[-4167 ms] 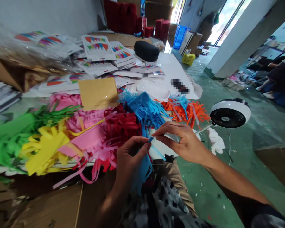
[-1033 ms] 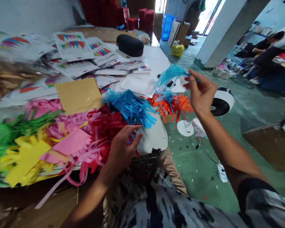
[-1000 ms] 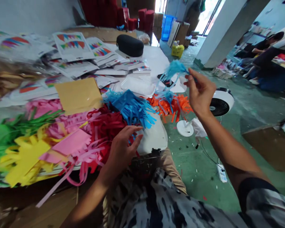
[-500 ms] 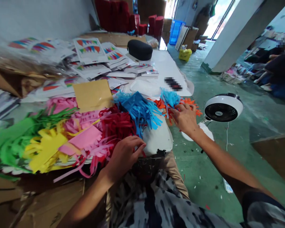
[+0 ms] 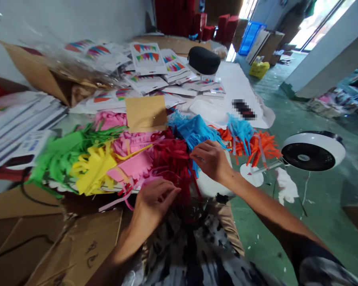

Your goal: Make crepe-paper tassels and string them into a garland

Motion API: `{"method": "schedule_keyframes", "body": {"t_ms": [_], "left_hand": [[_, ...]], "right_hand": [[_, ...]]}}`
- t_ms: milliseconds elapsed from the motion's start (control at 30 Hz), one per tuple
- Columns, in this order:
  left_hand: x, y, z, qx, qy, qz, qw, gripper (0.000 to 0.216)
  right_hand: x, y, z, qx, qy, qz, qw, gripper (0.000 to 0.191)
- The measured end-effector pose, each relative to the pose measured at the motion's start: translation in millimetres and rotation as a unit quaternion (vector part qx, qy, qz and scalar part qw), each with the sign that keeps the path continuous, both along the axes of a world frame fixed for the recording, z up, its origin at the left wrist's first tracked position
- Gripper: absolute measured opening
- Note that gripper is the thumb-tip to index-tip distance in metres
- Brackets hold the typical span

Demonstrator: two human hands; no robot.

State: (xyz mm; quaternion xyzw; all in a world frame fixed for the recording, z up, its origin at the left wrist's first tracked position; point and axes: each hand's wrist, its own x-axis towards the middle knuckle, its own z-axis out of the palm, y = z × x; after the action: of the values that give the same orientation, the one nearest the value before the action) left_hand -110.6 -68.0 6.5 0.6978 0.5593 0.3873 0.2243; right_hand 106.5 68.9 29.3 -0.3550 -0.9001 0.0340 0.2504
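Observation:
My left hand [image 5: 155, 201] is closed in a pinch at the table's front edge, before a dark red fringed paper bundle [image 5: 172, 157]. Whatever lies between its fingertips is too small to make out. My right hand [image 5: 212, 161] hovers over the border of the dark red bundle and a blue fringed paper bundle [image 5: 197, 129], fingers pressed together; their contents cannot be made out. Leftward lie pink fringed paper [image 5: 134, 163], yellow fringed paper [image 5: 94, 169] and green fringed paper [image 5: 64, 151]. Orange fringed paper [image 5: 267, 146] lies right of my right hand.
A tan card [image 5: 146, 114] rests behind the pink paper. Printed packets [image 5: 147, 57] are piled farther back beside a black case [image 5: 204, 60]. A white fan [image 5: 313, 149] stands off the table's right side. Cardboard boxes [image 5: 86, 246] sit below left.
My right hand has moved left from the orange paper to the dark red and blue bundles. My left hand stays near the front edge, its fingers now pinched. The view has turned left.

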Motion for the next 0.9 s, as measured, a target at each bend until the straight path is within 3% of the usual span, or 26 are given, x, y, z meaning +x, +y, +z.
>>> {"method": "schedule_keyframes", "body": {"t_ms": [100,200,300,400,500,600,767,900], "left_hand": [[-12,-2,1.1,0.015,0.026,0.032,0.999,0.015],[-26,2,-0.2,0.046,0.080,0.051,0.994,0.013],[-43,9,-6.5,0.049,0.141,0.057,0.987,0.032],[-61,16,-15.8,0.043,0.174,0.078,0.981,0.042],[-75,21,-21.7,0.034,0.177,0.107,0.978,0.045],[-84,27,-21.2,0.043,0.161,0.123,0.978,0.047],[-95,41,-13.8,0.044,0.142,0.129,0.980,0.048],[-98,50,-10.6,0.047,0.144,0.132,0.980,0.050]], "right_hand": [[-36,7,-7.6,-0.014,-0.013,0.032,0.999,0.014],[-58,10,-17.6,-0.031,-0.041,0.057,0.997,0.022],[-60,10,-27.6,-0.049,-0.051,0.065,0.995,0.018],[-54,10,-31.8,-0.072,0.007,0.076,0.994,0.016],[-53,16,-29.5,-0.089,0.061,0.010,0.994,0.025],[-59,27,-27.7,-0.080,0.020,-0.069,0.994,0.028],[-70,40,-33.3,-0.066,-0.066,-0.080,0.992,0.030],[-71,48,-32.8,-0.098,-0.081,-0.097,0.987,0.027]]}}
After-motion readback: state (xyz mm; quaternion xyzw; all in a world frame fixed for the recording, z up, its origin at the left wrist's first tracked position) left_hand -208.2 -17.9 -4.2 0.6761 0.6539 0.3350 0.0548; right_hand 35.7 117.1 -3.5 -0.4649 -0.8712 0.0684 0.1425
